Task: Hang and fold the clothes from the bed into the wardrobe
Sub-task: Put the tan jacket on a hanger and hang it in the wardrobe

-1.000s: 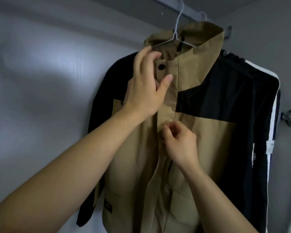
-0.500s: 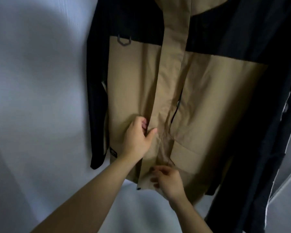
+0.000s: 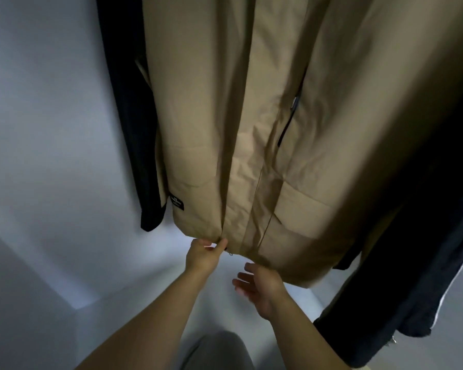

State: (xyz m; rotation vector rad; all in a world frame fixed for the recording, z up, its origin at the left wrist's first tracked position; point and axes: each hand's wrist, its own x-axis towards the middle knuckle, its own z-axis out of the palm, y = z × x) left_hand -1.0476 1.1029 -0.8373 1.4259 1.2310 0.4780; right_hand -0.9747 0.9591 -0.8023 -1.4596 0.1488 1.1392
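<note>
A tan jacket [image 3: 203, 108] with black sleeves hangs inside the wardrobe and fills most of the view; its hanger is out of frame above. My left hand [image 3: 202, 256] pinches the jacket's bottom hem beside the front placket, where a small zip pull hangs. My right hand [image 3: 259, 284] is just below the hem on the other side of the placket, palm up, fingers spread and relaxed, holding nothing.
A dark garment with a white stripe [image 3: 401, 297] hangs close on the right, behind the jacket. The pale wardrobe back wall [image 3: 51, 156] and its floor panel [image 3: 134, 289] lie behind and below. My grey trouser leg [image 3: 217, 351] shows at the bottom.
Both hands have slid down the jacket front from the collar and chest to the bottom hem. My view dropped with them. The right hand has let go of the fabric.
</note>
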